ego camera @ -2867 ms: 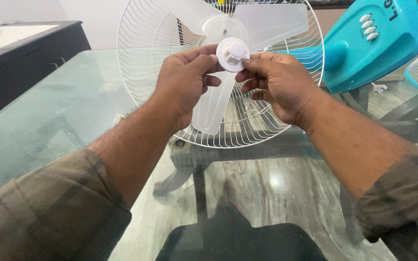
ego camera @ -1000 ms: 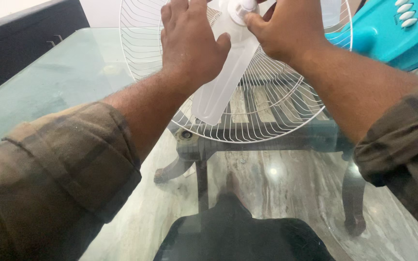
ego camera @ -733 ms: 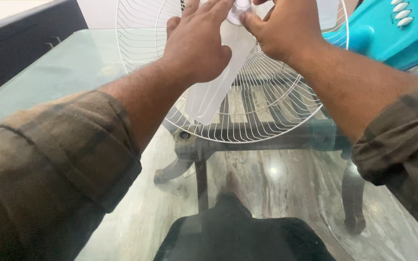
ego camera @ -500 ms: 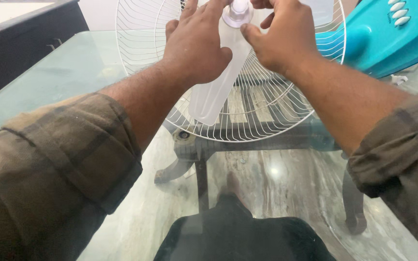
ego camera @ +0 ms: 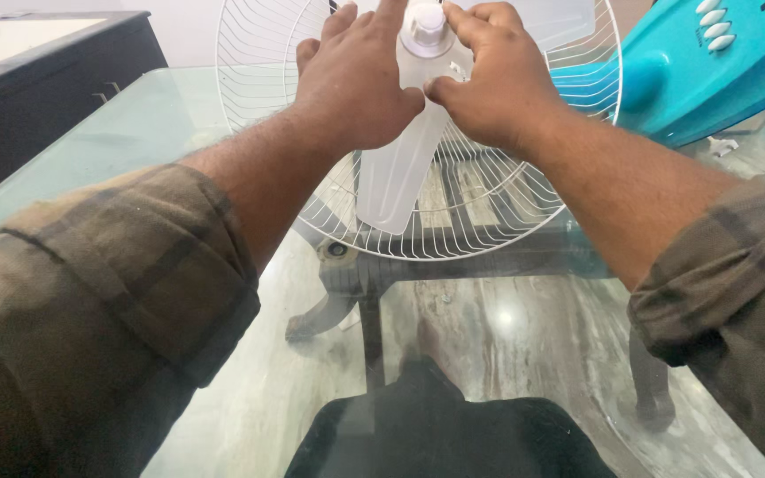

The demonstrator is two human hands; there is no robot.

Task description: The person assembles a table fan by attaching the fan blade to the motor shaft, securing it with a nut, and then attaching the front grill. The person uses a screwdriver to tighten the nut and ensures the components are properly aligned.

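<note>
Left hand (ego camera: 356, 84) lies flat, released, on the translucent white plastic fan blade (ego camera: 400, 173); right hand (ego camera: 489, 80), fingers spread, touches the round white hub cap (ego camera: 427, 26) above it.

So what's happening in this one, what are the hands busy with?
A person is working on a partly dismantled fan lying on a glass table. The left hand lies spread over the translucent white fan blade, which sits inside the white wire guard. The right hand is at the white cap on the blade's hub, fingers around it. The fan's turquoise body lies to the right, with its row of white buttons facing up.
</note>
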